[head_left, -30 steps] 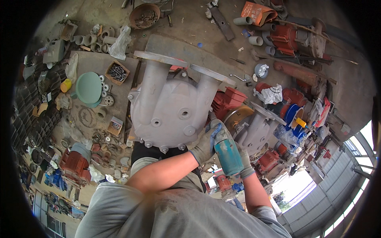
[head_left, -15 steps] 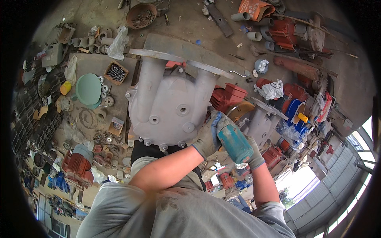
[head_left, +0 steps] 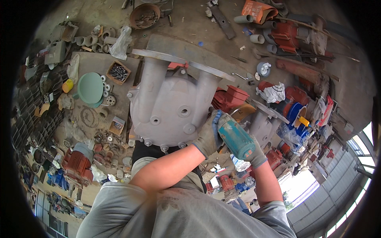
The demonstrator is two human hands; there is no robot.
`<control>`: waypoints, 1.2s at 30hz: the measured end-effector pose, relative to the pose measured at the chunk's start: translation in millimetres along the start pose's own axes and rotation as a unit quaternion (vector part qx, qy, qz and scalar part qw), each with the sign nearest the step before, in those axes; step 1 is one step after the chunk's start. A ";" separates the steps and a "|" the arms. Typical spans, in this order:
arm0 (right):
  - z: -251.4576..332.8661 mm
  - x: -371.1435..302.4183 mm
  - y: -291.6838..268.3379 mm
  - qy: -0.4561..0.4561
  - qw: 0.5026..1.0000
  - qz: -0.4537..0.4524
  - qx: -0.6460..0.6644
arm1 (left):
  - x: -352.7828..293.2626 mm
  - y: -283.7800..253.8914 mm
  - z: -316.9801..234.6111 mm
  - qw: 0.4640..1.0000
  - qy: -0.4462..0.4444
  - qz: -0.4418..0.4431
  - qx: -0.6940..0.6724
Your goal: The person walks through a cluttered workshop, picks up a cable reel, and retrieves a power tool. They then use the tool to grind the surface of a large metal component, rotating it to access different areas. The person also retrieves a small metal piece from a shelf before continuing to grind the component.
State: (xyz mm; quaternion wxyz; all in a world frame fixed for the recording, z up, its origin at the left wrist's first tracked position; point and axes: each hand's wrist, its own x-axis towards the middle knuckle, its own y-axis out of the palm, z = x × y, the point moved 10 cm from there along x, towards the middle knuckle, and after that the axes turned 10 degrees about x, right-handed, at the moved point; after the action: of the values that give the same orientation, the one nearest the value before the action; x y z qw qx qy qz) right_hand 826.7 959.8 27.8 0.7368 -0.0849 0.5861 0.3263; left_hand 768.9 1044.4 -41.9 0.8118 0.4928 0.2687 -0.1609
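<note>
A teal impact wrench (head_left: pixel 236 139) lies slantwise in front of me on the right, its dark nose against the right side of a large grey cast pump housing (head_left: pixel 166 103). My left hand (head_left: pixel 208 137), in a grey and blue work glove, is wrapped round the front of the tool. Round its rear, on the far right side, closes my right hand (head_left: pixel 258 154), gloved too; its fingers are mostly behind the tool body. Bolts line the housing's near rim, and two stout pipes run up to flanges at its far edge. The wrench's tip is hidden by my left glove.
Right of the housing stand a red motor (head_left: pixel 230 98) and a second grey casting (head_left: pixel 264 125). To the left are a green round basin (head_left: pixel 90 89) and a cardboard box of bolts (head_left: pixel 118 72). A rusty pan (head_left: pixel 145 16) sits on the far floor.
The rear of the wrench has shifted slightly right and up, with my right hand moving along. My left hand keeps its grip. The whole view has shifted a little.
</note>
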 end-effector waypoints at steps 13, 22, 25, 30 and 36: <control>20.6 3.7 4.5 -0.160 0.846 0.051 -0.505 | 1.1 -2.1 2.3 1.000 -0.007 0.003 -0.020; -21.7 21.5 -63.8 0.020 0.997 -0.069 -0.025 | -1.3 -0.3 0.9 0.999 -0.019 0.018 -0.043; -10.2 13.9 -32.2 0.050 0.998 -0.011 -0.033 | 1.2 2.7 2.1 0.997 -0.044 0.029 -0.048; 8.2 7.9 -2.5 0.057 0.994 0.049 -0.082 | 6.3 0.2 7.4 0.993 -0.077 0.024 -0.090; -16.5 29.1 -77.1 0.076 0.993 -0.039 -0.085 | 12.1 -11.0 10.0 0.995 -0.062 0.015 -0.074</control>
State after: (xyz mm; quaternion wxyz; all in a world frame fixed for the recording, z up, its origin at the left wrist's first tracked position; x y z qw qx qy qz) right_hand 861.0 902.9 -23.7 0.6923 -0.1946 0.6069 0.3385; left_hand 775.7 1030.5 -53.2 0.8635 0.4246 0.2216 -0.1582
